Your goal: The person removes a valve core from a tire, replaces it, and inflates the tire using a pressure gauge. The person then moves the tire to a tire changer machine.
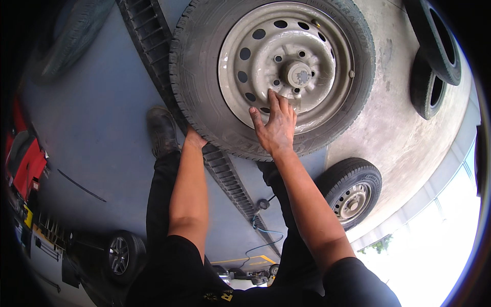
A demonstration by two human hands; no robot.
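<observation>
A large wheel, a black tyre [199, 77] on a dusty beige steel rim [240, 30], is in front of me with its outer face towards me. Round holes ring the rim, and a scuffed cap [298, 74] covers its hub. My right hand [277, 127] lies over the lower part of the rim, thumb apart and fingers stretched towards the bolt holes. At the tyre's lower left edge is my left hand [196, 138], its fingers hidden by the tyre. Whether the wheel's weight rests on that hand, I cannot tell.
A black floor grating [230, 176] runs beneath the wheel. Another wheel [353, 197] stands at right; loose tyres [429, 92] are at upper right. A blue hose [263, 249] and round gauge [263, 204] lie between my legs. A dark car's wheel [120, 258] shows lower left.
</observation>
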